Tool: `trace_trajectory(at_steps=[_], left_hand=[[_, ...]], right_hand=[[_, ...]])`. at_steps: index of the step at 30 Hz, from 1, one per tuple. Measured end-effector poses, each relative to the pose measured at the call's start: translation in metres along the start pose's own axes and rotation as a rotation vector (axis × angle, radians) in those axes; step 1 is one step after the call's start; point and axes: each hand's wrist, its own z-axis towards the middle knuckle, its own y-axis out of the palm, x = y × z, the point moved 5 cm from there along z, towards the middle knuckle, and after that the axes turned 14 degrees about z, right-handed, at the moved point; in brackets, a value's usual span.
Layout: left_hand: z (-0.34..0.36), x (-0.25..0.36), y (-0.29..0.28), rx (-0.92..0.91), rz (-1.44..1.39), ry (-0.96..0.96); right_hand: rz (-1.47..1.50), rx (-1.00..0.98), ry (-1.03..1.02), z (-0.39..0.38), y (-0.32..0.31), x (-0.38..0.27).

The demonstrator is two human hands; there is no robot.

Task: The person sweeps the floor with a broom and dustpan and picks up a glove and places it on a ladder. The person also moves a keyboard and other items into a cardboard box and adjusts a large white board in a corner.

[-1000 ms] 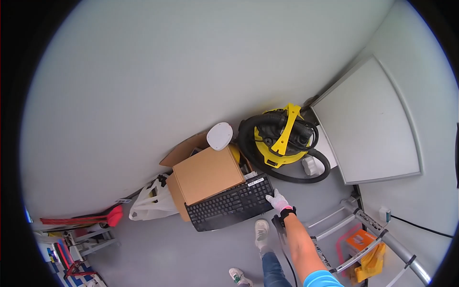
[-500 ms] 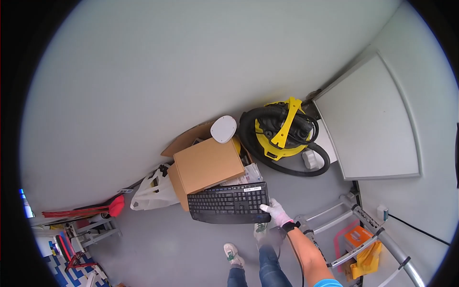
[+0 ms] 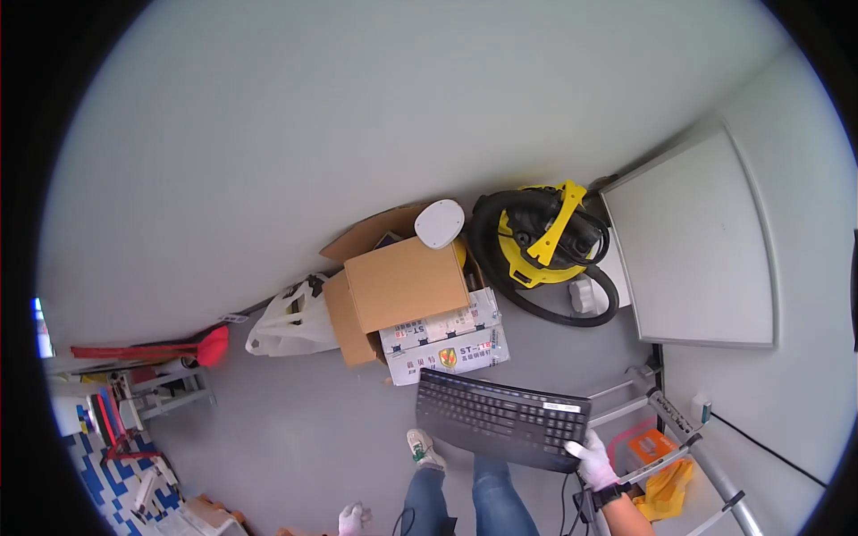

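Note:
In my white-gloved right hand [image 3: 593, 460] is a black computer keyboard [image 3: 500, 420], gripped at its right end with the thumb on top. It hangs tilted over the floor, its left end farther from me. A dark watch sits on that wrist. My left hand [image 3: 354, 518], also white-gloved, shows at the lower edge, apart from the keyboard, its fingers loosely bent and nothing visible in them. Beyond the keyboard, a brown cardboard box [image 3: 407, 286] rests on a larger open carton, with a printed white box [image 3: 447, 348] in front of it.
A yellow and black vacuum cleaner [image 3: 545, 237] stands right of the boxes, near a leaning whiteboard [image 3: 688, 241]. A white plastic bag [image 3: 290, 326] lies left of them. A metal ladder [image 3: 715, 473] is at the right, by an orange box [image 3: 651, 447]. A red-covered item [image 3: 210, 347] lies far left.
The keyboard has moved right and toward me in my right hand, tilting and uncovering the printed white box. My left hand has come into view at the lower edge.

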Motion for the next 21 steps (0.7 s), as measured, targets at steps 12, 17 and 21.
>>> trace_trajectory(at_steps=[12,17,21], left_hand=[[0.047,0.217,0.032,0.279,-0.033,0.465],[0.022,0.428,0.079,0.214,0.025,0.970],[0.019,0.557,0.112,0.590,0.494,1.139]], right_hand=[[-0.208,0.221,-0.290,-0.078,0.061,-0.098],[-0.172,0.330,-0.233,-0.081,0.075,-0.088],[-0.539,0.440,-0.314,-0.076,0.083,-0.069]])
